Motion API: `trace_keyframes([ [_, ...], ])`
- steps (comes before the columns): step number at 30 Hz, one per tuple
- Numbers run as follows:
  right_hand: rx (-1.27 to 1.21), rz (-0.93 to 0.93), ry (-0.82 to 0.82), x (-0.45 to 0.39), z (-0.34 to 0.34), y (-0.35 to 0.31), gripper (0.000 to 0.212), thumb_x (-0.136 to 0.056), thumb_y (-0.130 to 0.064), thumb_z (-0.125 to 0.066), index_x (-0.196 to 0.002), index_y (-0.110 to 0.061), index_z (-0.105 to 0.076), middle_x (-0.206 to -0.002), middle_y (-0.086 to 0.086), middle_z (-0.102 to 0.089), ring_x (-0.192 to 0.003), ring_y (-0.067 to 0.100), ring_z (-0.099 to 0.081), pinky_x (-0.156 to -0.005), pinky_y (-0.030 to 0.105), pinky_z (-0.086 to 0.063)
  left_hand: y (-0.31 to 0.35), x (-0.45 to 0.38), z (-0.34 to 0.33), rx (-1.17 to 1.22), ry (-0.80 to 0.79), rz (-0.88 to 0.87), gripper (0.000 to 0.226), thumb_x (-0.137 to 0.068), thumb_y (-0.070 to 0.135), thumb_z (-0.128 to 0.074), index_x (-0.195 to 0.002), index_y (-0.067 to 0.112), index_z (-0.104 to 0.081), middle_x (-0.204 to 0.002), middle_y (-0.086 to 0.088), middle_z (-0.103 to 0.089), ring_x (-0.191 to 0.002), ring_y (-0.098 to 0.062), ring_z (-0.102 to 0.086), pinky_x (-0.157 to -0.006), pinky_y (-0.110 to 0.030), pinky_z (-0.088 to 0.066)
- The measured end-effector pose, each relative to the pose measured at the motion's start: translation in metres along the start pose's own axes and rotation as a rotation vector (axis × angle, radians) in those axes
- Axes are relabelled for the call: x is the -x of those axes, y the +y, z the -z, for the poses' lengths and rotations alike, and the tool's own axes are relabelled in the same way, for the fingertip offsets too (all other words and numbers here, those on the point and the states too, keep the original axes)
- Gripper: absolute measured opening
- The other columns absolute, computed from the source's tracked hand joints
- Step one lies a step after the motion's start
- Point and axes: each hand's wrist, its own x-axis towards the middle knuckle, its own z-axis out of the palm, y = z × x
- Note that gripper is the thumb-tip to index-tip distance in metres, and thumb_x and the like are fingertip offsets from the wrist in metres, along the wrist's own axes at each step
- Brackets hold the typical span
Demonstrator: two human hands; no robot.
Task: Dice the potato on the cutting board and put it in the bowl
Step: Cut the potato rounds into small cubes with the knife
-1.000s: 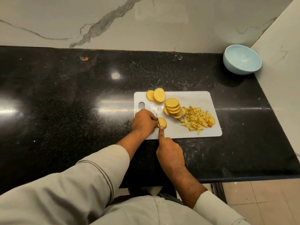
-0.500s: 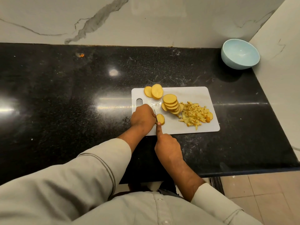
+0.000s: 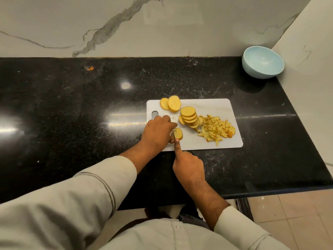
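A white cutting board [image 3: 212, 141] lies on the black counter. On it a small stack of potato slices [image 3: 178, 133] is pinned by the fingers of my left hand [image 3: 158, 131]. My right hand [image 3: 188, 166] grips a knife, index finger stretched along its back; the thin blade [image 3: 174, 133] stands edge-on in the slices, the handle hidden. A leaning row of round slices [image 3: 189, 117] and two more slices [image 3: 171, 103] lie further back. A heap of diced potato [image 3: 215, 129] sits at the board's right. The pale blue bowl [image 3: 262, 61] stands empty in the far right corner.
The black stone counter [image 3: 72, 114] stretches wide to the left of the board. Marble walls [image 3: 162, 24] close off the back and the right side. The counter's front edge runs just below my right hand, with tiled floor [image 3: 297, 210] beyond.
Both hands stay on the slices by the board's near left corner, the knife working in them. The apparent shift of the board and bowl comes from head movement.
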Motion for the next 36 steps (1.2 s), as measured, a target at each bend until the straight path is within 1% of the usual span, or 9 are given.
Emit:
trace_keyframes([
  [3, 0.006, 0.023, 0.042, -0.006, 0.004, -0.002, 0.067, -0.094, -0.021, -0.036, -0.153, -0.03, -0.007, -0.077, 0.003, -0.06, -0.066, 0.026, -0.06, -0.049, 0.032, -0.028, -0.008, -0.012, 0.003, -0.178, 0.036, -0.222, 0.049, -0.085, 0.034, -0.064, -0.132, 0.034, -0.052, -0.137, -0.002, -0.044, -0.118, -0.026, -0.044, -0.089, -0.04, -0.038],
  [8, 0.027, 0.024, 0.029, -0.009, 0.006, -0.003, 0.062, -0.096, -0.023, -0.038, -0.152, -0.031, -0.014, -0.067, -0.003, -0.043, -0.058, 0.02, -0.049, -0.047, 0.03, -0.026, -0.015, -0.037, 0.026, -0.358, -0.053, -0.659, 0.043, -0.087, 0.03, -0.066, -0.127, 0.042, -0.057, -0.13, 0.002, -0.047, -0.114, -0.021, -0.042, -0.082, -0.035, -0.03],
  [13, 0.017, 0.049, -0.006, -0.01, 0.004, 0.0, 0.059, -0.096, -0.02, -0.039, -0.151, -0.028, -0.019, -0.078, 0.002, -0.055, -0.071, 0.024, -0.059, -0.056, 0.034, -0.034, -0.015, -0.048, 0.029, -0.496, -0.088, -0.844, 0.037, -0.087, 0.035, -0.064, -0.122, 0.047, -0.058, -0.132, 0.007, -0.044, -0.116, -0.019, -0.04, -0.082, -0.035, -0.031],
  [15, 0.026, 0.036, -0.026, -0.011, 0.006, 0.0, 0.063, -0.096, -0.018, -0.039, -0.152, -0.028, -0.013, -0.073, 0.0, -0.046, -0.064, 0.021, -0.051, -0.056, 0.034, -0.034, -0.016, -0.05, 0.031, -0.496, -0.107, -0.852, 0.03, -0.09, 0.039, -0.058, -0.119, 0.046, -0.061, -0.135, 0.007, -0.045, -0.119, -0.021, -0.039, -0.081, -0.035, -0.028],
  [19, 0.023, 0.019, -0.067, 0.003, 0.002, 0.004, 0.071, -0.095, -0.017, -0.039, -0.153, -0.027, 0.0, -0.079, 0.002, -0.049, -0.062, 0.02, -0.046, -0.052, 0.033, -0.031, -0.015, -0.052, 0.03, -0.509, -0.145, -0.802, 0.026, -0.095, 0.05, -0.047, -0.115, 0.048, -0.063, -0.137, 0.011, -0.043, -0.123, -0.021, -0.034, -0.079, -0.036, -0.022],
  [22, 0.029, 0.019, -0.081, 0.013, -0.001, 0.007, 0.072, -0.095, -0.017, -0.037, -0.153, -0.027, 0.005, -0.088, 0.003, -0.055, -0.065, 0.021, -0.049, -0.052, 0.033, -0.032, -0.013, -0.052, 0.029, -0.519, -0.134, -0.821, 0.027, -0.09, 0.044, -0.058, -0.117, 0.048, -0.061, -0.137, 0.009, -0.042, -0.122, -0.023, -0.033, -0.076, -0.038, -0.021],
  [26, 0.008, 0.01, -0.048, 0.015, 0.0, 0.007, 0.068, -0.097, -0.018, -0.035, -0.153, -0.029, 0.0, -0.081, 0.002, -0.05, -0.071, 0.024, -0.06, -0.055, 0.034, -0.037, -0.014, -0.04, 0.022, -0.434, -0.039, -0.796, 0.047, -0.079, 0.04, -0.071, -0.122, 0.051, -0.057, -0.141, 0.005, -0.04, -0.122, -0.023, -0.037, -0.08, -0.038, -0.026],
  [31, -0.011, 0.084, 0.046, 0.009, 0.003, 0.008, 0.058, -0.1, -0.025, -0.034, -0.153, -0.03, -0.01, -0.084, 0.002, -0.058, -0.068, 0.023, -0.061, -0.054, 0.034, -0.038, -0.025, -0.026, 0.015, -0.162, 0.019, -0.724, 0.021, -0.068, 0.035, -0.081, -0.088, 0.042, -0.075, -0.13, 0.002, -0.054, -0.12, -0.026, -0.048, -0.078, -0.037, -0.03],
  [36, 0.067, 0.115, 0.096, -0.009, 0.011, 0.002, 0.055, -0.1, -0.024, -0.038, -0.152, -0.027, -0.02, -0.08, 0.002, -0.057, -0.058, 0.02, -0.052, -0.045, 0.029, -0.024, -0.035, -0.038, 0.015, -0.113, -0.014, -0.577, 0.011, -0.074, 0.033, -0.077, -0.084, 0.037, -0.075, -0.141, 0.005, -0.043, -0.13, -0.023, -0.034, -0.086, -0.036, -0.024],
])
